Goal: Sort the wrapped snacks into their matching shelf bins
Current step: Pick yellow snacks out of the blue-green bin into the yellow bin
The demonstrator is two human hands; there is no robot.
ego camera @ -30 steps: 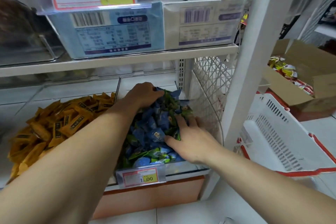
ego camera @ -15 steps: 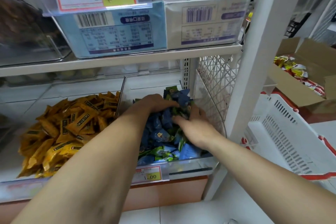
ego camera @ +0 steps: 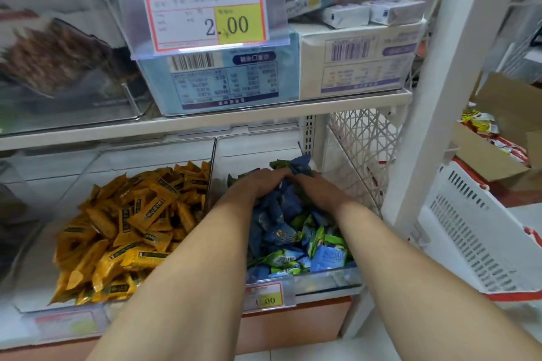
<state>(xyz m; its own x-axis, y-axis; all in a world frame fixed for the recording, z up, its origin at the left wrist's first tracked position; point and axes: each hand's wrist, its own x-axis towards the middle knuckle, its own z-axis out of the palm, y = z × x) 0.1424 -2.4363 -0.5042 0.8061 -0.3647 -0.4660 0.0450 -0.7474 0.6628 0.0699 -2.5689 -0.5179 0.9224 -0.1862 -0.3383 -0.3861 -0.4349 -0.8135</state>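
Note:
A clear bin [ego camera: 325, 280] on the bottom shelf holds a heap of blue and green wrapped snacks [ego camera: 289, 231]. Both my hands reach deep into it. My left hand [ego camera: 258, 183] lies palm down on the pile, fingers curled over the snacks at the back. My right hand [ego camera: 315, 187] presses against the same heap from the right, its fingertips meeting the left hand's. Whether either hand grips a packet is hidden. Left of this bin, another clear bin holds yellow wrapped snacks [ego camera: 129, 226].
Price tags hang on the bin fronts [ego camera: 265, 297] and on the upper shelf [ego camera: 205, 12], above boxed goods [ego camera: 223, 79]. A white shelf post [ego camera: 434, 91] stands at right. Beyond it are a white plastic basket [ego camera: 475, 228] and a cardboard box [ego camera: 498, 138] of packets.
Both hands have slid farther back into the blue and green bin and come together, pushing snacks toward its rear. The view has tilted up slightly.

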